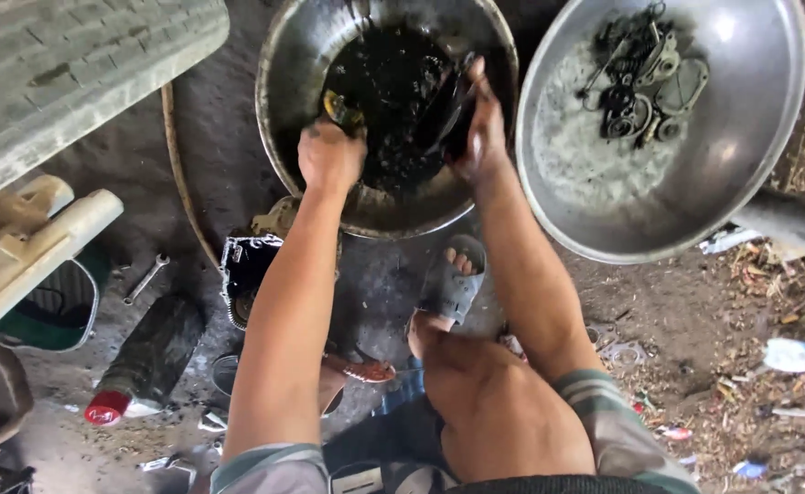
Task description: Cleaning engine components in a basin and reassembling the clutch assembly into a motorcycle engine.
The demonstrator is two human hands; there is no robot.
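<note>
Head view, looking down at the ground. Both hands work inside a steel basin (pixel 285 110) filled with black oily liquid (pixel 386 101).

Left hand (pixel 329 154): at the near-left rim of the basin, fingers curled tight around a small brush with a yellowish handle (pixel 340 108), whose tip points into the liquid.

Right hand (pixel 480 119): at the right side of the same basin, fingers wrapped around a dark, oil-coated part (pixel 446 114) (shape hard to read under the grime). The part sits between the two hands, half in the liquid, with the brush just left of it.

Surroundings: a second steel basin (pixel 741 174) stands to the right, touching or nearly touching the first, holding soapy water and a heap of small metal parts and gaskets (pixel 640 82). On the dirt floor: a wrench (pixel 146 279), a dark bottle with a red cap (pixel 142 361), and an engine cover (pixel 247 265) beside the left forearm. A sandalled foot (pixel 453 279) rests below the basin's near edge. A tyre (pixel 64 73) fills the top-left corner.
</note>
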